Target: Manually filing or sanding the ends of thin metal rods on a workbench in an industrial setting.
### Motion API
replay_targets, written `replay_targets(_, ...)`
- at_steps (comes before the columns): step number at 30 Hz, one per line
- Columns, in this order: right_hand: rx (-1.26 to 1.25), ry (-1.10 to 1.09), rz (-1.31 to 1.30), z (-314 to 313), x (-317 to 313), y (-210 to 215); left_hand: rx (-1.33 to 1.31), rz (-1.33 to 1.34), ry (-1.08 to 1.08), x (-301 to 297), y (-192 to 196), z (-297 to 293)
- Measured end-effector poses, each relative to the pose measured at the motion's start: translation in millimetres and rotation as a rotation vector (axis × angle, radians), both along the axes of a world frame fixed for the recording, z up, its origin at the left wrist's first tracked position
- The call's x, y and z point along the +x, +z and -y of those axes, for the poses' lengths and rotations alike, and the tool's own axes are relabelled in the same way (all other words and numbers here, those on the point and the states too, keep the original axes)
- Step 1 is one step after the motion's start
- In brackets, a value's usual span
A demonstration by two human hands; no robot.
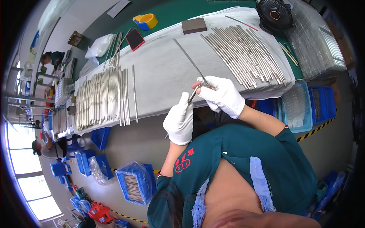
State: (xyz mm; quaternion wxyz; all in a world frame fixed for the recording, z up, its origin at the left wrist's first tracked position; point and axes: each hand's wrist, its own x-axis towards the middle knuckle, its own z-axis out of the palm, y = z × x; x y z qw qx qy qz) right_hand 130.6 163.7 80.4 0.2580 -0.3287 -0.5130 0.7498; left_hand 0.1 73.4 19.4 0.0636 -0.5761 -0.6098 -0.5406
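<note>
White-gloved, the left hand (pixel 179 123) curls closed around a metal rod (pixel 194 94) at the near edge of the cloth-covered desk (pixel 152 91). The right hand (pixel 224 97), its fingers drawn together at that rod's far end, grips a thin grey rod (pixel 189 59) pointing far and left. A left row of rods (pixel 102 98) and a right row of rods (pixel 243 55) flank them.

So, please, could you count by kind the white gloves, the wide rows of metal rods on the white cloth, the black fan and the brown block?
White gloves: 2
Wide rows of rods: 2
Black fan: 1
Brown block: 1
Total: 6
</note>
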Motion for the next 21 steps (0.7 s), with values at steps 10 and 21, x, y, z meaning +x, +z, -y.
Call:
replay_targets(10, -0.008, -0.018, 0.014, -0.4, 0.2, -2.9, 0.008, -0.170, 0.108, -4.6, -4.1, -0.4)
replay_targets(21, -0.086, -0.060, -0.059, -3.6, 4.0, -8.4, -0.176, -0.038, 0.039, 0.6, 10.5, 3.0)
